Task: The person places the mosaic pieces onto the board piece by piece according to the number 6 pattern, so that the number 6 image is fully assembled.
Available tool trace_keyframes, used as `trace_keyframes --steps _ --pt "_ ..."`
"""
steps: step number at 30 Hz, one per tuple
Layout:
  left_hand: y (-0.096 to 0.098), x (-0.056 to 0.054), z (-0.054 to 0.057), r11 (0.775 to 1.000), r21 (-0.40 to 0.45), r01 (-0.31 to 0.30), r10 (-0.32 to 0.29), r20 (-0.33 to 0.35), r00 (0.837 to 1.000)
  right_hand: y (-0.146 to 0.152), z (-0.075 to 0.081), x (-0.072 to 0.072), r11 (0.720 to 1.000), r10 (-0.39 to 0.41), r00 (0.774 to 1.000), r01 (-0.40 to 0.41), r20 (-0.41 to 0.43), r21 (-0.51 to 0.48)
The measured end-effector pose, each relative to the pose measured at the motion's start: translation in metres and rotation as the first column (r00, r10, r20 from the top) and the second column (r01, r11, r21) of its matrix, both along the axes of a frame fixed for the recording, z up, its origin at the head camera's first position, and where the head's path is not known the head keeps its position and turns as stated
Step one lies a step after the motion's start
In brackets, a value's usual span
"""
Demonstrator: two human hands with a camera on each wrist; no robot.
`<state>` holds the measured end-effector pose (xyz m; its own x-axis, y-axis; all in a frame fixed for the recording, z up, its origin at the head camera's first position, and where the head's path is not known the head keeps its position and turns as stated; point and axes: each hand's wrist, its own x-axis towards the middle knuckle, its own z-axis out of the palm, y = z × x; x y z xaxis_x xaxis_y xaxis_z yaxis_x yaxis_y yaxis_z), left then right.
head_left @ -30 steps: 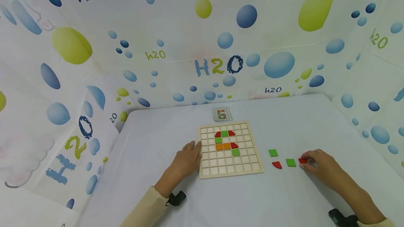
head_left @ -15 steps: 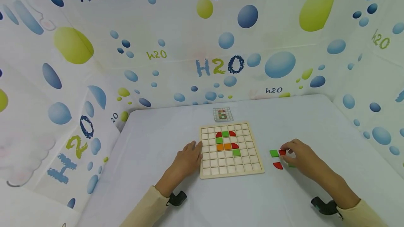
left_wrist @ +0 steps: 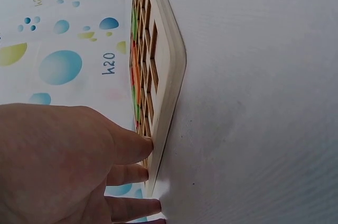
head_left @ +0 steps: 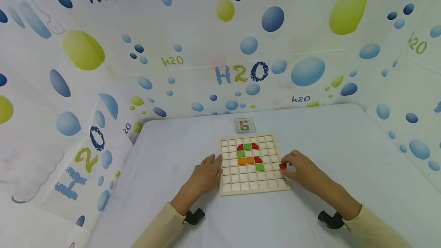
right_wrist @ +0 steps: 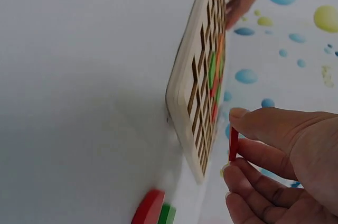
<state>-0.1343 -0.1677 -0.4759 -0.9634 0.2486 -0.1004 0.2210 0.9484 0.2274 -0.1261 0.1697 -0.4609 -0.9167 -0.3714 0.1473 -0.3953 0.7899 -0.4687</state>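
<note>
A square wooden grid board (head_left: 255, 192) lies on the white table. Set in its cells are red rounded-corner tiles (head_left: 258, 159), green square tiles (head_left: 260, 167) and two orange square tiles (head_left: 250, 160). At the board's left edge my left hand (head_left: 204, 173) rests with fingers extended, thumb and fingertips touching the rim. My right hand (head_left: 304, 169) pinches a red tile (right_wrist: 233, 145) between thumb and fingers, just above the board's right edge. A loose red tile (right_wrist: 149, 208) and a green tile (right_wrist: 167, 214) lie on the table in the right wrist view; the right hand hides them in the head view.
Behind the board lies a small clear gridded card (head_left: 245, 125) with a coloured figure like a 6. A white cloth with blue and green drops (head_left: 308, 71) hangs around the back and sides of the table (head_left: 165, 144).
My right hand has carried the red tile leftward, from the loose tiles at the right to the board's right edge. The left hand stays at the board's left edge.
</note>
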Motion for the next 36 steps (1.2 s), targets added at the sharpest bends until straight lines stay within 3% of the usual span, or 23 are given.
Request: trace_keyframes --steps 5,14,25,36 --pt "0.0 0.001 0.001 1.0 -0.002 0.002 -0.003 -0.01 1.0 -0.017 -0.002 0.001 1.0 0.023 0.998 -0.022 0.065 -0.017" --pt "0.0 0.001 0.001 1.0 0.007 0.002 -0.002 -0.015 1.0 -0.041 -0.007 0.0 0.999 0.054 0.995 -0.053 0.089 -0.01" --pt "0.0 0.001 -0.001 1.0 0.006 0.009 -0.009 -0.01 1.0 -0.055 -0.015 0.0 0.999 0.048 0.995 -0.049 0.09 0.012" --pt "-0.002 0.003 0.001 0.999 0.0 0.037 -0.037 -0.05 0.998 -0.062 -0.02 0.002 0.998 0.041 0.997 -0.044 0.063 0.047"
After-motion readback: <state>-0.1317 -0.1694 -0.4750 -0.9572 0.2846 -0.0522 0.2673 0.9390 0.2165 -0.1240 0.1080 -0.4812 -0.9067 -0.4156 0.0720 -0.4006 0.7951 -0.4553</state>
